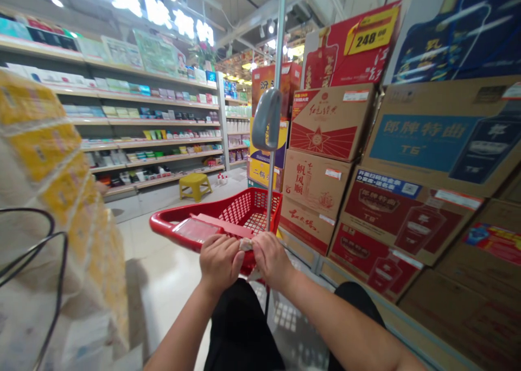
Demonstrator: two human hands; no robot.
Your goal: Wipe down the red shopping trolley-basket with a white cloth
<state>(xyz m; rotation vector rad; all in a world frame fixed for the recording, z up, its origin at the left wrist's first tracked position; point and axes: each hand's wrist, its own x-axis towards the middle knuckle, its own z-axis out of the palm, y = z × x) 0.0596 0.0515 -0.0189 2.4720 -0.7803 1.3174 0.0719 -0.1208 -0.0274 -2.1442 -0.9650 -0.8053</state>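
Two questions. What are the left hand (221,263) and the right hand (272,261) doing, and what lies between them?

They're together, backs up, fingertips meeting and pinching a small item (246,244). It's pale and looks crumpled, but it's too small to tell what it is.

Where is that item?

In the middle of the view, held low, just over the near end of a red cart (160,221). The cart's mesh basket reaches forward, away from the person. Black clothing (240,327) shows below the forearms.

What rises from the cart?

A metal pole (279,45) with a grey grip (266,119) partway up it. The pole stands just beyond the hands.

And to the right?

Stacked cardboard boxes (329,122), printed in red and blue with Chinese lettering and bottle pictures. High up, a yellow price tag (369,30) reads 248.00.

To the left?

A tall stack of packs (40,143) with yellow labels stands close by, and a loop of black wire (54,221) crosses in front of it. Farther off are shelves (163,122) of small boxes, with a yellow stool (195,185) on the tiled floor (158,300) before them.
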